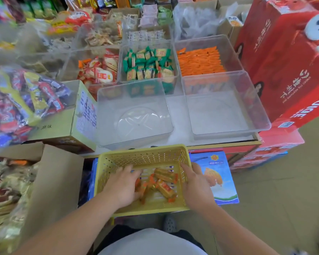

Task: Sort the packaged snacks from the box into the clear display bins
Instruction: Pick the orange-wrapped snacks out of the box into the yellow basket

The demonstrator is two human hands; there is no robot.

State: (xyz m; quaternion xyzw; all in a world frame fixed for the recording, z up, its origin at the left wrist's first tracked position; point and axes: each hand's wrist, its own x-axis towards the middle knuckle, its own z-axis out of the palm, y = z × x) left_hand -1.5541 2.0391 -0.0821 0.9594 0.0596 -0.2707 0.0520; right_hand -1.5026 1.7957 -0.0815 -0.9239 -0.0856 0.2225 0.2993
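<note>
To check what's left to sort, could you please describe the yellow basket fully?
The yellow basket looks plastic: rectangular, open-topped, with perforated walls. It is upright, just below the display shelf. A few orange-and-gold snack packs lie inside. The left hand reaches among them; the right hand grips its right wall.

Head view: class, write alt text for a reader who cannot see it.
A left hand reaches among orange-wrapped snacks in a yellow basket; the right hand holds its rim. Two empty clear bins stand beyond, filled bins behind.
</note>
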